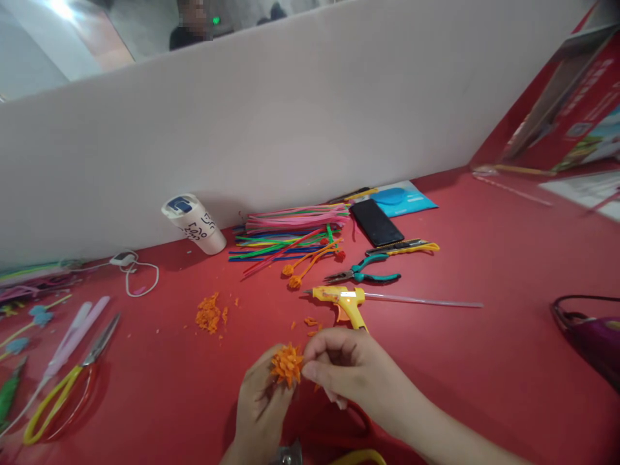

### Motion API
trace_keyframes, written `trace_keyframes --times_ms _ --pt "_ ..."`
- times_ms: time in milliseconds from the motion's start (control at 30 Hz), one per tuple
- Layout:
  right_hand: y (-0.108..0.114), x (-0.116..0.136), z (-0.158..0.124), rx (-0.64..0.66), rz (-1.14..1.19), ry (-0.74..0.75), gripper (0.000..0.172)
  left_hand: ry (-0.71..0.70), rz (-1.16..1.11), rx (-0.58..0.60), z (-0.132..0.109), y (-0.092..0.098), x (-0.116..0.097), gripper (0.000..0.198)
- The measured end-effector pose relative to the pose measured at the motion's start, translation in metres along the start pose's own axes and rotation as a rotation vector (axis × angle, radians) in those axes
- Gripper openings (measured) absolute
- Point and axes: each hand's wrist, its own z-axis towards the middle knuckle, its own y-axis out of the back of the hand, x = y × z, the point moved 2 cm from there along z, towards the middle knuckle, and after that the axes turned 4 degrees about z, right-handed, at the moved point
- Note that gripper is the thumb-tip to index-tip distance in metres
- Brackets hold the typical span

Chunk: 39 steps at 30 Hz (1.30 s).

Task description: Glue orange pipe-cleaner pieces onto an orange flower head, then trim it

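My left hand [259,407] is closed around the base of a small orange fuzzy flower [287,365], holding it up over the red table. My right hand [341,368] comes in from the right with curled fingers, and its fingertips pinch the flower's right side. Just behind my hands lies a yellow glue gun [345,301] with a clear glue stick [426,301] sticking out of its back. Orange scraps [209,314] lie in a small heap to the left of it.
A bundle of coloured pipe cleaners [290,236], teal pliers [371,271], a black phone [376,222] and a white cup [194,223] lie by the white partition [290,116]. Yellow-handled scissors [65,381] rest at the left. A red box [571,103] stands at right.
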Motion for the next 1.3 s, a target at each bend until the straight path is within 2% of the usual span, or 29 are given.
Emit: trace_keyframes --times_ms 300,633,833,1000,1100,1233,1300 --pt "-0.003 0.002 -0.002 0.005 0.041 -0.03 0.015 -0.027 0.111 -0.014 0.001 0.004 -0.004 0.023" --pt "0.0 -0.002 0.0 0.006 -0.004 -0.012 0.016 0.015 0.14 -0.003 0.0 0.003 -0.005 0.025" --pt "-0.002 -0.001 -0.002 -0.006 0.017 -0.028 0.022 -0.032 0.159 -0.002 0.002 0.002 -0.008 0.028" --pt "0.0 -0.001 -0.001 0.009 -0.01 -0.015 0.018 -0.062 0.188 0.0 -0.001 0.003 -0.005 0.024" --pt "0.005 0.002 -0.001 0.013 -0.035 -0.01 0.02 -0.146 0.229 0.009 -0.001 0.004 -0.003 0.02" --pt "0.015 0.006 -0.001 -0.052 -0.053 0.039 0.026 -0.386 0.345 -0.016 0.001 0.007 -0.007 0.023" --pt "0.017 0.006 0.0 -0.053 -0.063 0.058 0.026 -0.462 0.394 -0.041 0.003 0.008 -0.011 0.025"
